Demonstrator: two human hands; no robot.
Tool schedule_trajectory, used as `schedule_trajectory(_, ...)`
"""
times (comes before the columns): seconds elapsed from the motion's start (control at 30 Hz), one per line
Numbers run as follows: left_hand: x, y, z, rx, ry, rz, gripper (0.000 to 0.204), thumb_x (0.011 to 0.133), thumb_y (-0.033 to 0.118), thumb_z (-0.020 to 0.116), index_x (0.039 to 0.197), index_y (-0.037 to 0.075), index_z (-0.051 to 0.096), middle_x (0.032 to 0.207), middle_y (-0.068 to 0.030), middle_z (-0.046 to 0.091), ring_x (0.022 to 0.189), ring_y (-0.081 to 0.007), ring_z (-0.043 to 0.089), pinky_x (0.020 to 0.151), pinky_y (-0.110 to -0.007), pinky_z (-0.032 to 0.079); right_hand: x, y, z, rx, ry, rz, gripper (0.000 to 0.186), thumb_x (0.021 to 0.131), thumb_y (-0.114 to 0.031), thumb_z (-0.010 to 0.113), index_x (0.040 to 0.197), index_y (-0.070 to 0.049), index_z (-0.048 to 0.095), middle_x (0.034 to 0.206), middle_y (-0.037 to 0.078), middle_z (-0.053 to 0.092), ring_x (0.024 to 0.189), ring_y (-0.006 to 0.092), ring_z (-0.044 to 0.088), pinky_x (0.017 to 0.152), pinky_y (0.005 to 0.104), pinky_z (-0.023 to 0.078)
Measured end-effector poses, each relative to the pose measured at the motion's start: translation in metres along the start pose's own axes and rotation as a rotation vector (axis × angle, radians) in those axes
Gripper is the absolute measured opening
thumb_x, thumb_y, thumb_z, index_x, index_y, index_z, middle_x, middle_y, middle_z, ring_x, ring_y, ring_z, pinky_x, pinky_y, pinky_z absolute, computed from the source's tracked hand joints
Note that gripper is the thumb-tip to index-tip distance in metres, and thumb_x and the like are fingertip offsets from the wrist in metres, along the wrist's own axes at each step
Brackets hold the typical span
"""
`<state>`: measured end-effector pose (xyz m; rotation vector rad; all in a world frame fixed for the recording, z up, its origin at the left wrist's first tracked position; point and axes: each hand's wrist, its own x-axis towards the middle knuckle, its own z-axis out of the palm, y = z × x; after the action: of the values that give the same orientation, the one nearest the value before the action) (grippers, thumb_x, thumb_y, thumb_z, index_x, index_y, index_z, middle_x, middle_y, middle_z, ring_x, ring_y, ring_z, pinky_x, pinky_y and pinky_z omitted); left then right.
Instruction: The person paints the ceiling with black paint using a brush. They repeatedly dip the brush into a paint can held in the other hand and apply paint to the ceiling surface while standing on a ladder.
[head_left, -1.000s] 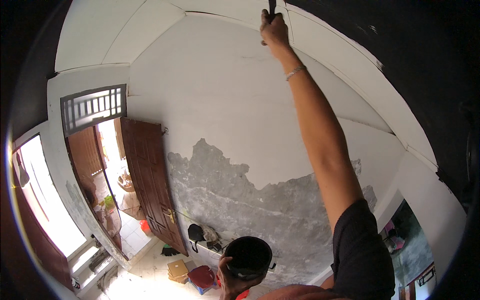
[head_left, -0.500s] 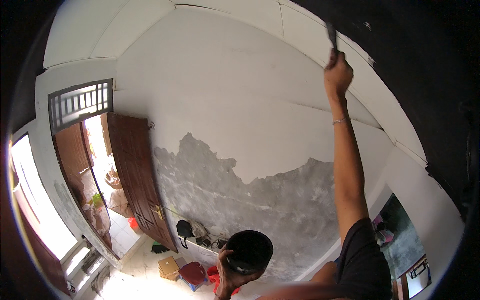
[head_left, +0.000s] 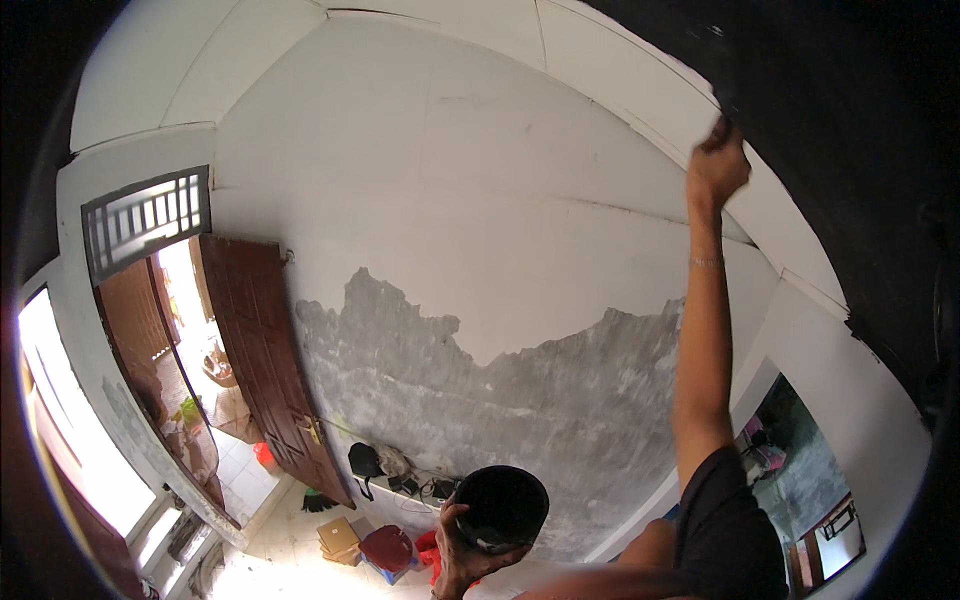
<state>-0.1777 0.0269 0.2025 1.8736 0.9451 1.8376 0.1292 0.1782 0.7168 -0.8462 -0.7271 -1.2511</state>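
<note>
My right hand (head_left: 716,165) is raised high at the upper right, closed round the handle of a dark brush (head_left: 722,125) at the border between the white ceiling trim (head_left: 650,90) and a black-painted surface (head_left: 840,160). The brush is blurred, its head hard to tell from the black. Low in the middle, my left hand (head_left: 460,555) grips a round black bucket (head_left: 505,500) from beside and below; its inside is dark.
The wall (head_left: 460,170) ahead has bare grey lower patches. At left are an open brown door (head_left: 250,340) and a bright window (head_left: 70,420). Below lie bags (head_left: 365,460), cardboard boxes (head_left: 340,538) and a maroon-topped stool (head_left: 383,548). A doorway or opening (head_left: 805,460) is at right.
My right hand has moved right and down in view along the black border with the brush. My left hand still holds the bucket, which has shifted only slightly. The room has shifted left in view.
</note>
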Motion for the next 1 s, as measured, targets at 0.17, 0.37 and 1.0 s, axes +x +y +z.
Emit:
schedule_trajectory(0.17,-0.024,-0.020,-0.002,-0.067,-0.051,-0.163,0.111,0.049,0.041,0.101,0.132,0.015,0.031,0.129,-0.0231,0.050,0.116,-0.0398,0.056,0.092,-0.052,0.050,-0.037,0.005,0.000,0.113,0.157,0.166,0.018,0.094,-0.010,0.061,0.091,0.006,0.054,0.070,0.022,0.065,0.071,0.0394,0.070,0.063,0.0450,0.056)
schedule_trajectory(0.37,-0.020,-0.008,-0.014,0.180,0.024,-0.084,0.114,0.047,0.045,0.101,0.132,0.014,0.031,0.131,-0.0234,0.049,0.118,-0.0393,0.056,0.092,-0.051,0.050,0.005,-0.128,0.111,0.434,0.099,0.448,0.027,0.084,0.005,0.063,0.101,0.013,0.043,0.081,0.028,0.065,0.071,0.0364,0.070,0.062,0.0417,0.058)
schedule_trajectory(1.0,0.017,0.007,-0.005,-0.004,-0.040,-0.033,0.111,0.049,0.041,0.101,0.132,0.019,0.031,0.133,-0.0249,0.048,0.117,-0.0411,0.055,0.093,-0.053,0.049,0.003,0.019,-0.032,0.020,-0.022,0.017,0.013,0.095,-0.008,0.059,0.099,0.003,0.065,0.091,0.024,0.071,0.086,0.0417,0.072,0.074,0.0490,0.056)
